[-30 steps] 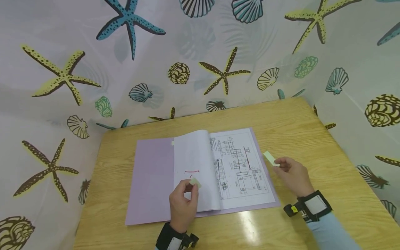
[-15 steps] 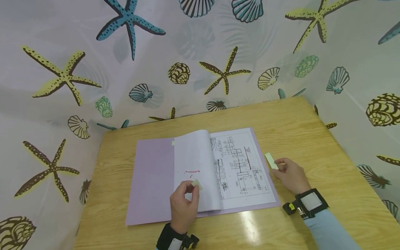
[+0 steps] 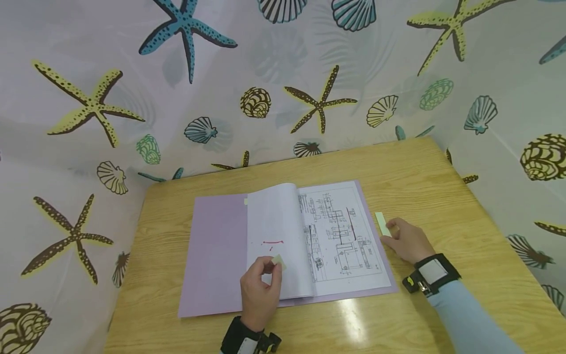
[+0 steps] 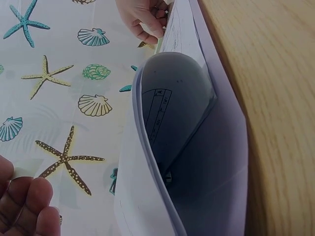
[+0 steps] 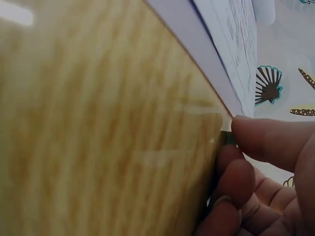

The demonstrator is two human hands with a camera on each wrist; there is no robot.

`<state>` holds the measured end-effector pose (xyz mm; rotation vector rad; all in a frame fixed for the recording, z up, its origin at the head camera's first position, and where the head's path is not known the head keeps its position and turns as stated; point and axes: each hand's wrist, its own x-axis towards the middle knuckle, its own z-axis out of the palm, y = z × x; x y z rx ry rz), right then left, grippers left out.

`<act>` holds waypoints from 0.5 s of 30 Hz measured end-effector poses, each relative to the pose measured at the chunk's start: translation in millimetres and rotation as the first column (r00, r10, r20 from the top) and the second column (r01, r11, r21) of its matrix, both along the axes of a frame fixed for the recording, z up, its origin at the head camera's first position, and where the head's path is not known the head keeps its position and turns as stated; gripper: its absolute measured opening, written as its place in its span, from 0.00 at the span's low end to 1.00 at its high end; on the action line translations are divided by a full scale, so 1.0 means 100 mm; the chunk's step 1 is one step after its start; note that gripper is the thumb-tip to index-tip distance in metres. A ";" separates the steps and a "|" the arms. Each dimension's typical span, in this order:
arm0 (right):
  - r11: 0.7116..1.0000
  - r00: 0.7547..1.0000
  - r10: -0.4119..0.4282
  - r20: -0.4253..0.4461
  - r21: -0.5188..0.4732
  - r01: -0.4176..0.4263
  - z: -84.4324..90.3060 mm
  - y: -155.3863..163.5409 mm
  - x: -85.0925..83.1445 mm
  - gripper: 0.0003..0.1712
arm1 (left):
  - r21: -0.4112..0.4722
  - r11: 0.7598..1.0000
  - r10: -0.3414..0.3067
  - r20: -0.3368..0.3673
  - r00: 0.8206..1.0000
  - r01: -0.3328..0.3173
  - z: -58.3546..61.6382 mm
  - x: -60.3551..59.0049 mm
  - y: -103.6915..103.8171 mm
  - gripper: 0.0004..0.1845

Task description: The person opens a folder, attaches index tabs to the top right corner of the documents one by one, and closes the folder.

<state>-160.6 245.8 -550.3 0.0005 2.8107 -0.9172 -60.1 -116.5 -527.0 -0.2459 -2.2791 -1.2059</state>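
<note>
My left hand (image 3: 261,290) pinches a small pale yellow-green sticky note (image 3: 278,261) between thumb and finger, above the white left-hand page (image 3: 276,216) of an open document. In the left wrist view, the same note (image 4: 28,168) shows between fingertips. The document lies in a lilac folder (image 3: 214,255); its right page (image 3: 340,236) carries a printed technical drawing with a red line. Just right of the folder, my right hand (image 3: 409,241) holds the lower end of a narrow pale-green sticky-note pad (image 3: 382,223) at the table surface. In the right wrist view the pad is mostly hidden by fingers.
A pale tab (image 3: 245,201) sticks out at the left page's upper edge. The left pages bulge up in a curl near the fold. The wooden table (image 3: 424,182) meets a cloth backdrop (image 3: 265,59) printed with starfish and shells, behind and at both sides.
My right hand has lowered the sticky-note pad to the table beside the folder, and the pad now points more directly away from me. The left hand stays nearly still with its note.
</note>
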 end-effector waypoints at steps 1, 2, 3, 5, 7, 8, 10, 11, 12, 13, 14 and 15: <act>1.000 1.000 0.000 0.006 0.000 0.000 0.01 -0.01 -0.01 0.26 | 0.004 1.000 0.000 0.007 1.000 0.000 0.00 0.00 0.00 0.04; 1.000 1.000 0.000 0.009 0.000 0.000 0.01 -0.01 -0.02 0.26 | 0.008 1.000 0.000 0.012 1.000 0.000 0.00 0.01 0.00 0.05; 1.000 1.000 -0.001 0.013 -0.001 0.001 0.01 -0.01 -0.02 0.26 | 0.008 1.000 0.000 0.014 1.000 0.000 0.00 0.01 0.00 0.05; 1.000 1.000 0.000 0.018 0.000 0.000 0.01 -0.02 -0.02 0.26 | 0.011 1.000 -0.001 0.020 1.000 0.000 0.00 0.01 0.00 0.04; 1.000 1.000 0.000 0.019 -0.002 0.000 0.00 -0.02 -0.02 0.26 | 0.011 1.000 -0.001 0.024 1.000 0.001 0.01 0.01 0.01 0.04; 1.000 1.000 0.000 0.018 -0.006 0.000 0.00 -0.03 -0.02 0.26 | 0.010 1.000 -0.001 0.024 1.000 0.000 0.01 0.02 0.01 0.04; 1.000 1.000 0.000 0.017 -0.009 0.000 -0.01 -0.03 -0.02 0.25 | 0.011 1.000 -0.001 0.024 1.000 0.001 0.01 0.02 0.01 0.03; 1.000 1.000 0.000 0.015 -0.011 0.000 -0.01 -0.03 -0.02 0.25 | 0.011 1.000 0.000 0.024 1.000 0.000 0.01 0.02 0.01 0.03; 1.000 1.000 0.000 0.016 -0.013 0.000 -0.01 -0.03 -0.02 0.26 | 0.012 1.000 -0.001 0.024 1.000 0.001 0.01 0.02 0.01 0.03; 1.000 1.000 0.001 0.018 -0.018 -0.001 -0.01 -0.03 -0.02 0.27 | 0.011 1.000 -0.001 0.023 1.000 0.000 0.01 0.02 0.01 0.03; 1.000 1.000 0.001 0.022 -0.027 0.000 -0.02 -0.02 -0.02 0.28 | 0.011 1.000 -0.001 0.026 1.000 0.000 0.01 0.02 0.01 0.03; 0.999 1.000 0.002 0.023 -0.038 -0.001 -0.02 -0.01 -0.01 0.29 | 0.008 1.000 0.000 0.026 1.000 0.000 0.01 0.02 0.01 0.03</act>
